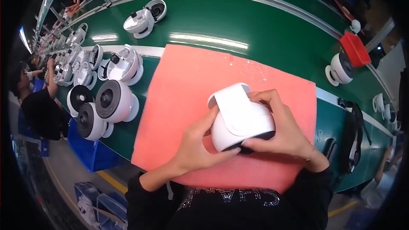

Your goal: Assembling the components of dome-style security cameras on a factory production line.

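Note:
Both of my hands hold a round white desk fan [260,121] over a pink foam mat [170,81]. Its flat white stand points up toward me and its dark grille faces down toward my body. My left hand [196,142] wraps its left side, thumb along the lower edge by the grille. On the other side my right hand [284,130] grips the fan, with fingers on top near the stand and thumb at the dark rim. The grille is mostly hidden.
At left stand assembled fans [111,102] with dark grilles and several opened white housings [125,66]. Another opened housing [140,21] sits on the green belt. To the right are a fan [341,69], a red bin [355,49] and a black strap [353,132]. A co-worker [40,102] is at far left.

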{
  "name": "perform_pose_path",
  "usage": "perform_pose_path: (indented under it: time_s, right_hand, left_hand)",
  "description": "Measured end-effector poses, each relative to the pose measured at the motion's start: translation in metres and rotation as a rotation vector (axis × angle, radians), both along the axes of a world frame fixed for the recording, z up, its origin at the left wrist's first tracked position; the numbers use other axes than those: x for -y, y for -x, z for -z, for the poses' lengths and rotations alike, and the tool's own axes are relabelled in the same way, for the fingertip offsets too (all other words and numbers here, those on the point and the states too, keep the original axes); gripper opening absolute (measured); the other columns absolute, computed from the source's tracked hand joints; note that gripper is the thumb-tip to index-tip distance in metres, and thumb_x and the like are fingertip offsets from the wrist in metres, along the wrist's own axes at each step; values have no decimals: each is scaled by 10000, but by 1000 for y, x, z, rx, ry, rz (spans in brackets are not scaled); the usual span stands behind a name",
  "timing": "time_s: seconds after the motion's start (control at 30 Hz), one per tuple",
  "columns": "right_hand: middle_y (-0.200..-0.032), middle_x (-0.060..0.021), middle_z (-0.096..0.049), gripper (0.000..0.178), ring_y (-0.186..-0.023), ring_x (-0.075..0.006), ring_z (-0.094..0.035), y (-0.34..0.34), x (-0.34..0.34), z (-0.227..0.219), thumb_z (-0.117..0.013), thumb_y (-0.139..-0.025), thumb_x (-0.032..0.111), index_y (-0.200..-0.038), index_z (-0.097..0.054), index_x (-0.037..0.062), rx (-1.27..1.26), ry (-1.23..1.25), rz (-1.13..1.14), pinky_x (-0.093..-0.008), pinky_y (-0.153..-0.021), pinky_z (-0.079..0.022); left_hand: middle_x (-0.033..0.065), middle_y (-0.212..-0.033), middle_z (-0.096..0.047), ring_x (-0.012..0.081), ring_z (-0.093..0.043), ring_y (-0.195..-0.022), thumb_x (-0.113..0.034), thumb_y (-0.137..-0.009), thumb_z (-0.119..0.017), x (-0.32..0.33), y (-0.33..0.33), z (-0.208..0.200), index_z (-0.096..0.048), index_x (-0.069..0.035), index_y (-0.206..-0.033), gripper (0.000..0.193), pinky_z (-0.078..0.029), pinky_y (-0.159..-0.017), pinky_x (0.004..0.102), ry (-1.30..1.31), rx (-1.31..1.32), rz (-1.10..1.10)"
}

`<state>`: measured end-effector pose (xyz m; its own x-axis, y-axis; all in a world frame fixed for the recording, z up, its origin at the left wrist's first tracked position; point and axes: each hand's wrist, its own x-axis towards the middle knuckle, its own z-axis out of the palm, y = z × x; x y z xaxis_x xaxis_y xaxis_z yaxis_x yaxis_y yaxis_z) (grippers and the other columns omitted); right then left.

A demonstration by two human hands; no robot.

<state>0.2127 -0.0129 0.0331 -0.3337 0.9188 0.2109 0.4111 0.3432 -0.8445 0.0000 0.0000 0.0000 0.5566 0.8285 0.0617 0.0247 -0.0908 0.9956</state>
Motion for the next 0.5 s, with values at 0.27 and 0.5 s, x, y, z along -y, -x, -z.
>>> perform_pose_path:
  time_s: [0.27, 0.5]
  right_hand:
    - [-789, -196, -590, 795, -698, -317, -646, 23, -38, 7, -814, -555, 428, -1046, -363, -4, -43, -285, 122, -351, -600, -521]
    - [-1145, -219, -522, 890, -1022, -294, -556, 34, -73, -34, -793, -597, 412, -1224, -302, 13, -431, -134, 67, -375, -859, -442]
  left_hand:
    - [206, -1012, -611, 260, -606, -979, -255, -622, -764, -25, 13, -23, -393, 97, -1265, 821, -498, -800, 335, -278, -203, -105]
    - [133, -1098, -573, 201, -562, -1006, -205, -656, -726, -71, 24, -53, -449, 56, -1233, 691, -457, -863, 319, -149, 140, -131]
